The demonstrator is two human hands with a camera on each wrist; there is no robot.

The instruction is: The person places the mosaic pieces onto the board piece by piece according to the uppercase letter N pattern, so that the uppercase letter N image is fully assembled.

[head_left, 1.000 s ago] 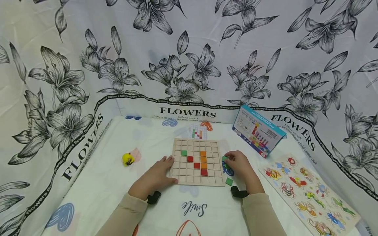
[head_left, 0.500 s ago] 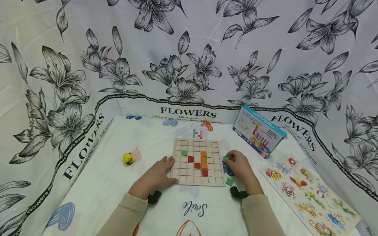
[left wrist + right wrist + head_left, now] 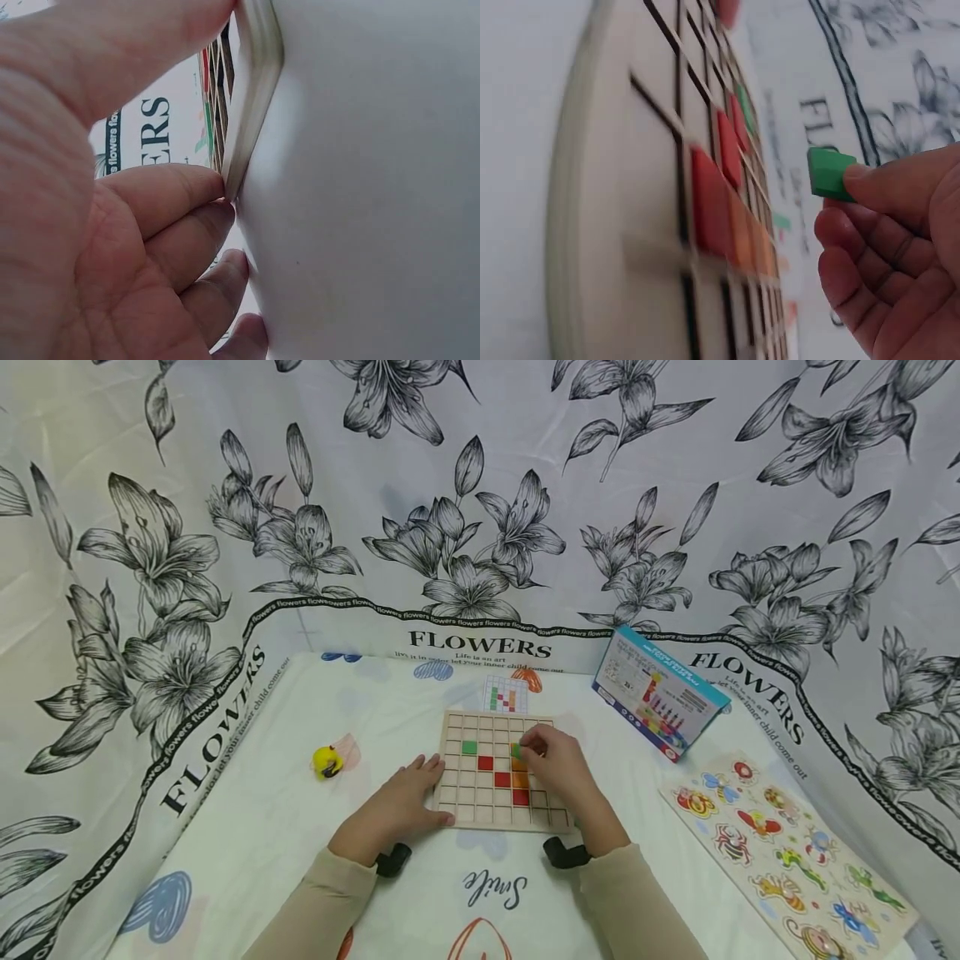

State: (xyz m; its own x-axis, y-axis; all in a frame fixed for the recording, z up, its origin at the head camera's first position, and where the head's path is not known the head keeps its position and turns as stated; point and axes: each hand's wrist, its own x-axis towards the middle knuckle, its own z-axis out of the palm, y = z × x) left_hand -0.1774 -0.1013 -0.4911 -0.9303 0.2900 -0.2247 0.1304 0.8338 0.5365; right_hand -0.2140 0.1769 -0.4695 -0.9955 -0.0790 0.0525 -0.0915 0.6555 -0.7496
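A wooden grid board lies on the cloth, holding a green tile, several red tiles and a column of orange tiles. Over the orange column, my right hand pinches a green square tile between thumb and forefinger; the right wrist view shows it raised off the board. My left hand rests at the board's near left corner, thumb on the near edge and fingertips against the left side. The right hand and wrist cover the board's right part.
Behind the board lies a pattern card printed with coloured squares. A blue toy box stands back right, and an insect sticker sheet lies at the right. A small yellow toy sits left of the board.
My right hand has lifted a green tile from the cloth right of the board and moved left over the grid. The left hand stays at the board's corner.
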